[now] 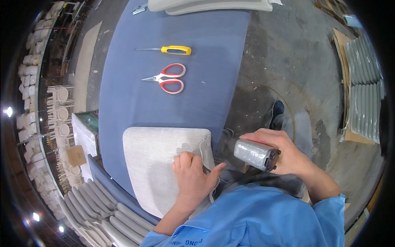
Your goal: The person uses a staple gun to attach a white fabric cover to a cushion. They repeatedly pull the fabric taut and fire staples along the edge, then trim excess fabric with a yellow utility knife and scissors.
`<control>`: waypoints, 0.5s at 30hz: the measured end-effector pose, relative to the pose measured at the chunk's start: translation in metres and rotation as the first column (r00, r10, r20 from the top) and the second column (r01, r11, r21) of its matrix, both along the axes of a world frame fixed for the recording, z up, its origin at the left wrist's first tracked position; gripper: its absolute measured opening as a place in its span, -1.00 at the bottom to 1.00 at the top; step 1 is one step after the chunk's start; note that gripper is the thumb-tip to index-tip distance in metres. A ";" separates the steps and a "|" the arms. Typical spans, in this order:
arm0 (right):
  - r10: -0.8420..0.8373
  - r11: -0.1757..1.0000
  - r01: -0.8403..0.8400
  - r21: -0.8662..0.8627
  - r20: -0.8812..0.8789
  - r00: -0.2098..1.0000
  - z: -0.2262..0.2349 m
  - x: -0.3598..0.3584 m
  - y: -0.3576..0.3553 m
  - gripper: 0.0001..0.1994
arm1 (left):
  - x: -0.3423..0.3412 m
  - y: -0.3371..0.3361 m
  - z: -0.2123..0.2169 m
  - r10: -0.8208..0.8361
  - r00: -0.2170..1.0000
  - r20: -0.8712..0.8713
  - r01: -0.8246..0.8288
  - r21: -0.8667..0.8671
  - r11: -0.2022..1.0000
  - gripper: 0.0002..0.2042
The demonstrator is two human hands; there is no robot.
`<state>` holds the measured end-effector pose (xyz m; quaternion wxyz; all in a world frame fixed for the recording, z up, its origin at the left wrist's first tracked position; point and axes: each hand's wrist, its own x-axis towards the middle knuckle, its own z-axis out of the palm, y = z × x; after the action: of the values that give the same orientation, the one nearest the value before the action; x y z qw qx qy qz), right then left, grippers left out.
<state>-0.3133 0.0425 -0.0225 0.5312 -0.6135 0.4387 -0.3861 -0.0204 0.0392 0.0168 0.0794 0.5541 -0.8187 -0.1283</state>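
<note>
A seat pad [152, 164] covered in light grey fabric lies at the near end of the blue table. My left hand [189, 177] rests on its right part, fingers bent down onto the fabric and thumb stretched out past the right edge. Loose pale fabric and a thread-like strip [202, 150] run along that edge. Off the table to the right, my right hand [284, 150] is wrapped round a staple gun with a silver metal body [252, 154]; it is held apart from the pad. Its nose and handle are mostly hidden.
Red-and-white scissors [172, 78] and a yellow-handled screwdriver [176, 50] lie on the blue table [135, 103]. More pale pads [214, 5] sit at its far end. A thin hose [293, 111] curves over the floor. Grey pads [96, 197] stand at left, wrapped stacks [364, 90] at right.
</note>
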 end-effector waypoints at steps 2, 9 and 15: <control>0.015 1.000 -0.015 -0.010 0.012 1.000 0.000 0.003 0.001 -0.28 | -0.003 0.004 -0.002 0.027 0.999 0.040 -0.026 -0.028 0.999 -0.59; 0.152 0.988 -0.152 -0.003 0.029 0.988 -0.013 0.012 -0.008 -0.20 | 0.029 -0.031 -0.020 -0.153 0.986 -0.061 0.154 -0.001 0.988 -0.68; 0.175 0.985 -0.175 0.004 0.069 0.982 -0.023 0.027 -0.018 -0.18 | 0.035 -0.042 -0.023 -0.127 0.970 -0.208 0.143 0.062 0.988 -0.63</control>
<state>-0.2863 0.0242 -0.0456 0.5807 -0.6335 0.3666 -0.3565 0.0144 -0.0028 -0.0065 0.1323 0.4837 -0.8365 -0.2207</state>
